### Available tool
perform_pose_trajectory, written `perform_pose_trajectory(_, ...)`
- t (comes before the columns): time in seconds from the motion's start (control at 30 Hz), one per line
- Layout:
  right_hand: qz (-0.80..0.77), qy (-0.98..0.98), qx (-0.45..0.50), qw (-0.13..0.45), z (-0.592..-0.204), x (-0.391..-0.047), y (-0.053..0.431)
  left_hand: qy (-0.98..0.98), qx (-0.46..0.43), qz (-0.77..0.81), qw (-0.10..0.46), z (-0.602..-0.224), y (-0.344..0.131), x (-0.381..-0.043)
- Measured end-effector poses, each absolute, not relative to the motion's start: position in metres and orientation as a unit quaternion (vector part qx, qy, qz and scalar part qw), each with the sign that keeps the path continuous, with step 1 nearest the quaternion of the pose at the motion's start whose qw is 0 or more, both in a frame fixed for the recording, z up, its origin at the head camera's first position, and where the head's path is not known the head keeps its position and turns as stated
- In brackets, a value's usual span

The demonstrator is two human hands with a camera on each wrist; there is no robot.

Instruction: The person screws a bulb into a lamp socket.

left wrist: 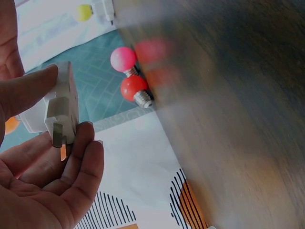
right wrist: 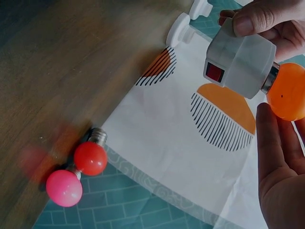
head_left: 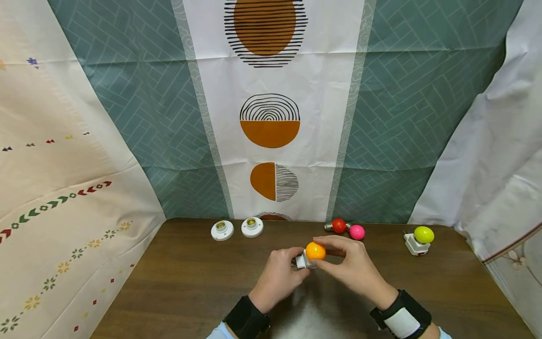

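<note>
My left hand [head_left: 279, 273] grips a white plug-in lamp socket [right wrist: 240, 59] above the table. Metal plug prongs [left wrist: 57, 135] stick out of its back, and a red switch [right wrist: 214, 72] sits on one face. At the socket's other end is an orange light bulb [head_left: 315, 251]; part of its metal base [right wrist: 270, 78] still shows outside the socket. Thumb and fingers of my right hand [head_left: 357, 266] pinch the orange bulb from the right. How deep the base sits inside the socket is hidden.
A red bulb [head_left: 338, 225] and a pink bulb [head_left: 357, 232] lie together at the table's back edge. Far right, a yellow-green bulb [head_left: 424, 234] is in another white plug socket [head_left: 417, 247]. Two round white lamp holders [head_left: 227, 231] stand back left. Patterned cloth [head_left: 271, 155] hangs behind.
</note>
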State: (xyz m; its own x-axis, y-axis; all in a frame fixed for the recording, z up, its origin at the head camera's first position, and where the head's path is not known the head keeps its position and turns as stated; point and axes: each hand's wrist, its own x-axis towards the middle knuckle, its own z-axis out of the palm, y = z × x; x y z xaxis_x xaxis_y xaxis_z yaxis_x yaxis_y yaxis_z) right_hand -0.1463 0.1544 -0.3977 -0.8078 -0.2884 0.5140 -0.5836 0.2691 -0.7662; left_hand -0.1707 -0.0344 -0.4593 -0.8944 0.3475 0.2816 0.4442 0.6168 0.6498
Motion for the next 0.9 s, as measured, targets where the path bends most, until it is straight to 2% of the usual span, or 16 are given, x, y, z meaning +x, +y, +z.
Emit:
perform_pose_trajectory(0.27,0.521,-0.797,0.278,0.127,-0.396,-0.146,0.156,-0.899,-0.217,-0.376,0.06,-0.46,-0.034,-0.172)
perform_pose_trajectory(0.7,0.479,-0.804,0.338,0.1,-0.395,-0.147,0.156,-0.897,-0.227,-0.371,0.079,-0.462,-0.034,-0.172)
perform_pose_trajectory(0.9,0.492,-0.793,0.343,0.106,-0.425,-0.164,0.162,-0.895,-0.229,-0.373,0.079,-0.461,-0.033,-0.172)
